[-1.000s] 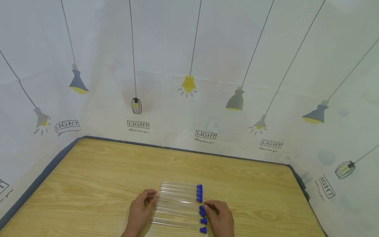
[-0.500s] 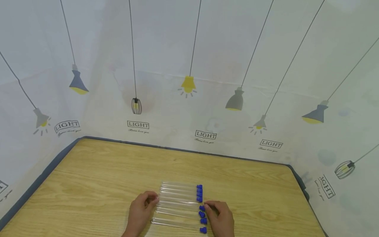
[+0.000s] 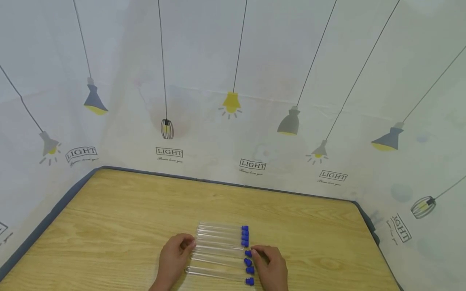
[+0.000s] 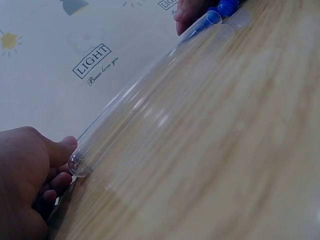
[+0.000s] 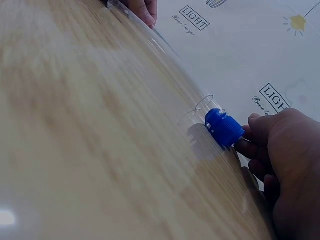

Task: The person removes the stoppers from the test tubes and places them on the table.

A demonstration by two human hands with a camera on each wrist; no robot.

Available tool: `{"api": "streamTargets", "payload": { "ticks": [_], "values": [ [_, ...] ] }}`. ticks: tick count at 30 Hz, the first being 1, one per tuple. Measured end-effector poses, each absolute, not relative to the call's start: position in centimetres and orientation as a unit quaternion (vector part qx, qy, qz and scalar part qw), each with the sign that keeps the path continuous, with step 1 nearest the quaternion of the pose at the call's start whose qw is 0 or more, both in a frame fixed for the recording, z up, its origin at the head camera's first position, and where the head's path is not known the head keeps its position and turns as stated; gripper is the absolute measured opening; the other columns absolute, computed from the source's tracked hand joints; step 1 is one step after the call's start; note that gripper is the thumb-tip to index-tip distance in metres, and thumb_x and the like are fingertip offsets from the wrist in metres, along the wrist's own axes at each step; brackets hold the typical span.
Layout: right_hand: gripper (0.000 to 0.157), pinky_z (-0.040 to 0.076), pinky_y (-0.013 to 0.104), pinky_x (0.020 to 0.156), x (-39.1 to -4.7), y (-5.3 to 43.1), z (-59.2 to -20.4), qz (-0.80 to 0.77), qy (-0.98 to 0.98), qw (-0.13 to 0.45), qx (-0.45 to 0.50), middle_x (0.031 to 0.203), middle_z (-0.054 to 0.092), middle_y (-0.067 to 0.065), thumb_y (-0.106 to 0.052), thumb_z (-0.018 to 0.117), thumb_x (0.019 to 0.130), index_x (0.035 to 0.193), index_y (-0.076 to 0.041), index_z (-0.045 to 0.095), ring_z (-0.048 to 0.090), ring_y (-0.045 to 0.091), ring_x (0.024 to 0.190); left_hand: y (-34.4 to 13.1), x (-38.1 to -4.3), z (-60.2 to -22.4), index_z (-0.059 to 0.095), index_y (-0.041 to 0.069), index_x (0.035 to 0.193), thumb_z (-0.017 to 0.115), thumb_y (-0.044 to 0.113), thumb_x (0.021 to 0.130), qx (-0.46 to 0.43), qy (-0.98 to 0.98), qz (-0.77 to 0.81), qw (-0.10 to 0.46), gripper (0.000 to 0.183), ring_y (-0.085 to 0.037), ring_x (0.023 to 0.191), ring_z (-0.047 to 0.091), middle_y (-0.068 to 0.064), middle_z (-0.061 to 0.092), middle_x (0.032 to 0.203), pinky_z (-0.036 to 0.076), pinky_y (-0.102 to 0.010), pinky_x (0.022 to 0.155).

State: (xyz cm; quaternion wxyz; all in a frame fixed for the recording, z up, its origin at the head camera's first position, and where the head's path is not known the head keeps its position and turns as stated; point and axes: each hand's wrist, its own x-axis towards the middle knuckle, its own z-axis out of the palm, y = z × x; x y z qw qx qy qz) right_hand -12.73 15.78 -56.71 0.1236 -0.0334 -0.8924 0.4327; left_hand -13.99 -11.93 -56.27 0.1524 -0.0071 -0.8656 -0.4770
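Several clear test tubes (image 3: pixel 218 260) lie side by side across the table. At the far end of the row, blue caps (image 3: pixel 245 235) sit on the tubes' right ends; nearer me, caps lie loose by the open mouths. My left hand (image 3: pixel 174 258) pinches the rounded end of a middle tube between thumb and index finger. My right hand (image 3: pixel 270 266) pinches a blue cap (image 3: pixel 248 253) close to that tube's mouth. In the right wrist view, a nearer loose cap (image 5: pixel 223 129) overlaps my right fingertips, just off an open tube rim (image 5: pixel 204 102), partly hiding the grip.
The wood-grain table (image 3: pixel 127 218) has a dark edge and is enclosed by a pale curtain (image 3: pixel 204 52) printed with hanging lamps and "LIGHT" labels. The nearest tube (image 3: pixel 214 275) and its cap (image 3: pixel 249 281) lie slightly apart from the others.
The tube at my left fingertips has shifted slightly right, toward the cap at my right hand. A loose cap just below has turned a little. Both hands stay nearly in place.
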Motion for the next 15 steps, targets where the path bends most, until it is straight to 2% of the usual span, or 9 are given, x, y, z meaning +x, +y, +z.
{"api": "streamTargets", "payload": {
  "ticks": [7, 15],
  "values": [
    [0.009, 0.047, 0.035, 0.086, -12.91, 15.8, -56.94, 0.429, -0.896, 0.104, -0.047, 0.089, 0.062, -0.017, -0.024, 0.072, 0.087, 0.093, -0.031, 0.071, 0.057, 0.005, 0.09, -11.92, -13.97, -56.04, 0.069, 0.013, 0.091, 0.075, 0.01, 0.082, 0.0, -0.873, -0.469, 0.135, 0.012, -0.006, 0.071, 0.053, 0.01, 0.059, 0.077, 0.047, -0.023, 0.062],
    [0.01, 0.048, 0.034, 0.084, -12.79, 15.82, -56.89, 0.431, -0.894, 0.123, -0.031, 0.089, 0.062, -0.018, -0.024, 0.074, 0.086, 0.093, -0.031, 0.072, 0.057, 0.004, 0.089, -11.89, -14.04, -56.14, 0.069, 0.013, 0.091, 0.076, 0.009, 0.082, -0.004, -0.874, -0.463, 0.148, 0.012, -0.006, 0.07, 0.052, 0.011, 0.058, 0.076, 0.046, -0.023, 0.061]
  ]
}}
